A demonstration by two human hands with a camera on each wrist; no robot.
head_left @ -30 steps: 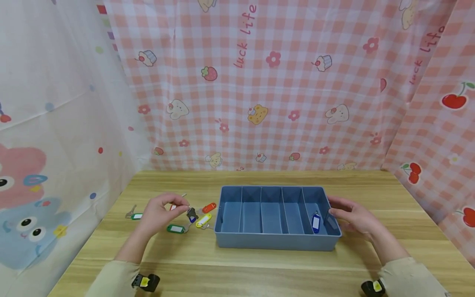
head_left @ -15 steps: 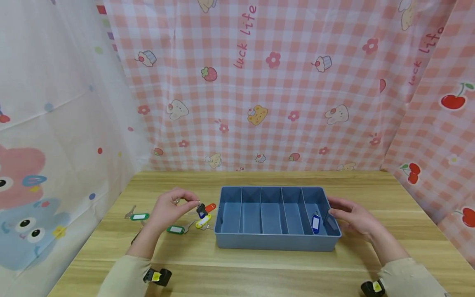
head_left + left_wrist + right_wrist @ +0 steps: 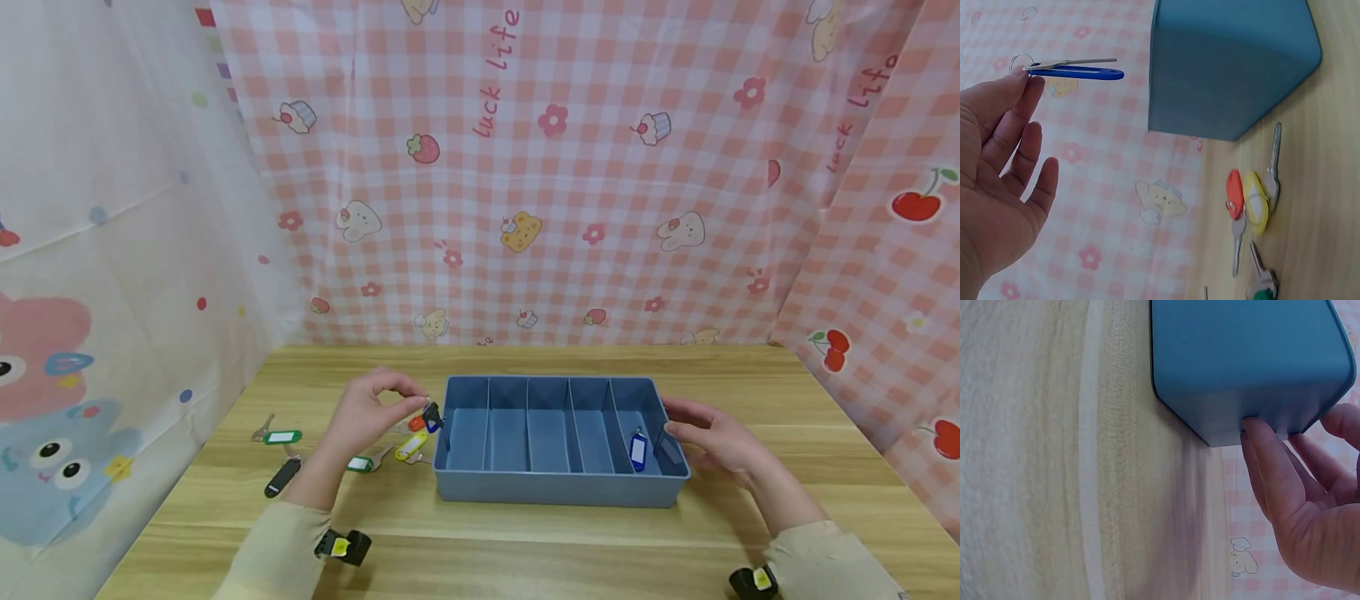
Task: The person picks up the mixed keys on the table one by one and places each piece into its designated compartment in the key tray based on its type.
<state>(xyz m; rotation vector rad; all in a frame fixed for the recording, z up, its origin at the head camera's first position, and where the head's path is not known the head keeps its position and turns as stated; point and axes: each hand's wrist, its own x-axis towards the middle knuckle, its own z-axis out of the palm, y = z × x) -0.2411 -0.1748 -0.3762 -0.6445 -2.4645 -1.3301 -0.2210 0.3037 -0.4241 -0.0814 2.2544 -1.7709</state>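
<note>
In the head view my left hand (image 3: pixel 367 418) is raised beside the left end of a blue-grey divided tray (image 3: pixel 558 489). Thumb and forefinger pinch the ring of a blue key tag (image 3: pixel 1079 73), from which a metal key (image 3: pixel 1088 62) hangs; the other fingers are loosely bent. At the tray's right end, my right hand (image 3: pixel 712 433) holds the wall, fingertips against the outside and thumb at the rim, as the right wrist view also shows. Another blue key tag (image 3: pixel 638 450) lies in the rightmost compartment.
Left of the tray lie a yellow key tag (image 3: pixel 411 447), a partly hidden red key tag (image 3: pixel 417 424), a green key tag (image 3: pixel 360 463), another green key tag (image 3: pixel 282 437) and a black key tag (image 3: pixel 282 477). Patterned cloth hangs behind the wooden table (image 3: pixel 525 550).
My left hand has moved right and slightly up with the blue-tagged key, toward the tray's left end, uncovering the black key tag. My right hand and the tray have stayed in place.
</note>
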